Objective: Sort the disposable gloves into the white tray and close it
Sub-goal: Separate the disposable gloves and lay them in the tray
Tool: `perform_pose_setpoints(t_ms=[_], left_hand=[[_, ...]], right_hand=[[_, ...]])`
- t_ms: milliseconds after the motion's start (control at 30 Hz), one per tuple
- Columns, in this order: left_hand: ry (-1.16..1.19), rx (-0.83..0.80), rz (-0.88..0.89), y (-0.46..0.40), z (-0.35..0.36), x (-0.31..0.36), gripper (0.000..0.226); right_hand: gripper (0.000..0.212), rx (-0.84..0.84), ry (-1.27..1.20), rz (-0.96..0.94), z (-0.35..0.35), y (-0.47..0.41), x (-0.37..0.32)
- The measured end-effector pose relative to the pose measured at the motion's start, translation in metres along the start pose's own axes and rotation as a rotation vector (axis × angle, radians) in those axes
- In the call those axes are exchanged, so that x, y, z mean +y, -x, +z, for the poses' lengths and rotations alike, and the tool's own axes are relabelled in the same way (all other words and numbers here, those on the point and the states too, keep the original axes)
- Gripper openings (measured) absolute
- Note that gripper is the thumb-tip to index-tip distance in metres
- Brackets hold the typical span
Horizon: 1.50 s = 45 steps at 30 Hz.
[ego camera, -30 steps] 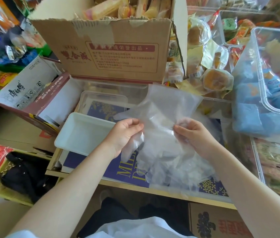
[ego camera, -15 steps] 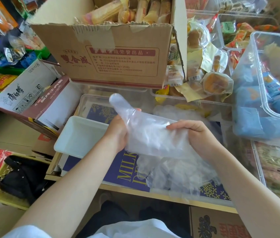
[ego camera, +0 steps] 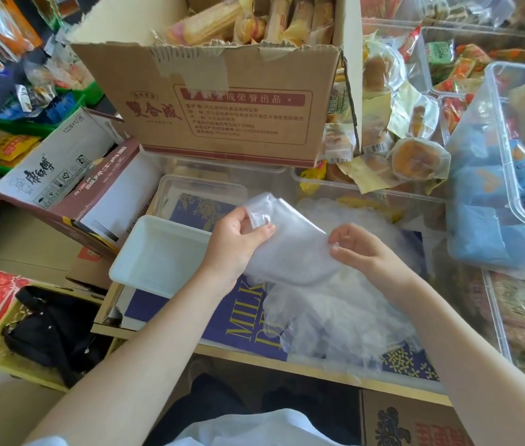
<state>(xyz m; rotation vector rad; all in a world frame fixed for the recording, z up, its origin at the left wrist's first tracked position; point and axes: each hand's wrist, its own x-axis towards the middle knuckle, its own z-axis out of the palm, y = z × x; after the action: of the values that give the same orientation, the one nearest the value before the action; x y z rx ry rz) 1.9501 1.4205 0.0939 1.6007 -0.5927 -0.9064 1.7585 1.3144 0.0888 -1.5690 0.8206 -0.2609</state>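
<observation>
My left hand point(ego camera: 237, 235) grips the upper end of a folded clear disposable glove point(ego camera: 293, 249), thumb and fingers curled round it. My right hand point(ego camera: 356, 247) hovers at the glove's right edge with its fingers loosely curled; whether it still touches the plastic is unclear. Under both hands lies a loose heap of several more clear gloves point(ego camera: 338, 313) on the blue printed surface. The white tray point(ego camera: 158, 255) stands just left of my left hand, with nothing in it. A clear plastic lid point(ego camera: 203, 191) lies behind the tray.
A big cardboard box of wrapped snacks point(ego camera: 222, 104) stands behind the work area. Clear bins of packaged buns point(ego camera: 409, 156) and blue packets point(ego camera: 512, 194) crowd the right. A brown-and-white carton point(ego camera: 61, 175) leans at the left, with a black bag point(ego camera: 52, 329) below it.
The glove was spread open between both hands, then folded into a compact strip. My right hand has let its grip loosen while the left keeps hold of the upper end.
</observation>
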Motion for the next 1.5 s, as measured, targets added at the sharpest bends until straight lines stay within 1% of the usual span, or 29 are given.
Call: perform_pose_setpoints(t_ms=[100, 133, 200, 233, 300, 333, 367, 400, 433, 467, 500, 533, 567, 633, 700, 767, 833, 900, 933, 1000, 1033, 1100, 1167, 1200, 1300, 1367, 1433, 1500], left_hand=[[-0.049, -0.079, 0.064, 0.003, -0.005, 0.004, 0.024], [-0.079, -0.099, 0.08, 0.004, -0.007, 0.005, 0.025], [-0.098, -0.13, 0.077, 0.004, -0.013, 0.006, 0.025], [-0.075, -0.134, 0.067, 0.004, -0.016, 0.005, 0.024], [0.008, -0.091, 0.023, 0.003, -0.021, 0.004, 0.018], [0.025, -0.036, 0.001, 0.001, -0.025, 0.002, 0.02], [-0.007, 0.037, 0.001, 0.0, -0.029, 0.001, 0.029], [-0.107, 0.115, 0.042, -0.002, -0.034, -0.003, 0.042], [-0.26, 0.184, 0.148, -0.002, -0.04, -0.006, 0.051], [-0.423, 0.224, 0.309, -0.002, -0.047, -0.008, 0.056], [-0.57, 0.218, 0.473, -0.002, -0.052, -0.009, 0.056], [-0.678, 0.173, 0.59, -0.002, -0.056, -0.011, 0.055], [-0.725, 0.09, 0.633, -0.003, -0.059, -0.014, 0.055], [-0.711, -0.091, 0.563, -0.002, -0.059, -0.017, 0.058], [-0.633, -0.191, 0.443, -0.002, -0.059, -0.022, 0.059], [-0.534, -0.221, 0.311, -0.003, -0.063, -0.025, 0.06], [-0.421, -0.242, 0.219, -0.006, -0.069, -0.025, 0.058], [-0.285, -0.279, 0.149, -0.008, -0.077, -0.026, 0.049], [-0.219, -0.281, 0.128, -0.009, -0.081, -0.027, 0.039], [-0.141, -0.229, 0.099, -0.01, -0.088, -0.026, 0.011], [-0.127, -0.188, 0.091, -0.011, -0.094, -0.028, 0.002], [-0.153, -0.107, 0.07, -0.015, -0.108, -0.028, 0.012], [-0.202, -0.036, 0.024, -0.02, -0.124, -0.03, 0.017], [-0.23, 0.003, -0.003, -0.024, -0.133, -0.031, 0.02], [-0.296, 0.087, -0.096, -0.037, -0.16, -0.042, 0.029], [-0.302, 0.108, -0.171, -0.05, -0.178, -0.053, 0.033], [-0.306, 0.125, -0.239, -0.065, -0.193, -0.064, 0.036], [-0.387, 0.116, -0.276, -0.077, -0.202, -0.073, 0.037]], right_hand=[[0.03, 0.042, -0.009, 0.0, 0.011, -0.012, -0.008], [0.03, 0.032, 0.004, -0.01, 0.016, -0.016, -0.011], [0.014, 0.023, 0.028, -0.019, 0.029, -0.023, -0.017], [0.01, 0.032, 0.035, -0.018, 0.035, -0.025, -0.019], [0.021, 0.062, 0.046, -0.013, 0.046, -0.03, -0.021], [0.022, 0.079, 0.044, -0.016, 0.052, -0.032, -0.022], [0.022, 0.102, 0.047, -0.019, 0.056, -0.034, -0.024], [0.023, 0.131, 0.061, -0.021, 0.059, -0.036, -0.025], [0.024, 0.169, 0.091, -0.02, 0.062, -0.038, -0.025], [0.025, 0.204, 0.135, -0.021, 0.065, -0.04, -0.025], [0.027, 0.231, 0.183, -0.023, 0.068, -0.043, -0.025], [0.028, 0.248, 0.222, -0.029, 0.072, -0.045, -0.026], [0.028, 0.254, 0.256, -0.034, 0.075, -0.047, -0.028], [0.024, 0.238, 0.315, -0.048, 0.083, -0.048, -0.032], [0.019, 0.203, 0.368, -0.075, 0.091, -0.049, -0.037], [0.02, 0.161, 0.406, -0.104, 0.099, -0.049, -0.042], [0.022, 0.123, 0.431, -0.122, 0.105, -0.051, -0.045], [0.024, 0.093, 0.449, -0.134, 0.11, -0.054, -0.047], [0.025, 0.085, 0.46, -0.142, 0.113, -0.055, -0.049], [0.025, 0.08, 0.471, -0.15, 0.12, -0.058, -0.049], [0.023, 0.083, 0.471, -0.155, 0.124, -0.06, -0.049], [0.017, 0.067, 0.445, -0.145, 0.131, -0.065, -0.046], [0.006, 0.005, 0.353, -0.074, 0.138, -0.07, -0.042], [0.006, -0.033, 0.315, -0.02, 0.141, -0.071, -0.04], [0.018, -0.117, 0.214, 0.136, 0.155, -0.075, -0.032], [0.016, -0.108, 0.073, 0.227, 0.167, -0.079, -0.028], [0.013, -0.04, -0.062, 0.299, 0.178, -0.088, -0.024], [0.014, 0.039, -0.157, 0.365, 0.19, -0.099, -0.02]])
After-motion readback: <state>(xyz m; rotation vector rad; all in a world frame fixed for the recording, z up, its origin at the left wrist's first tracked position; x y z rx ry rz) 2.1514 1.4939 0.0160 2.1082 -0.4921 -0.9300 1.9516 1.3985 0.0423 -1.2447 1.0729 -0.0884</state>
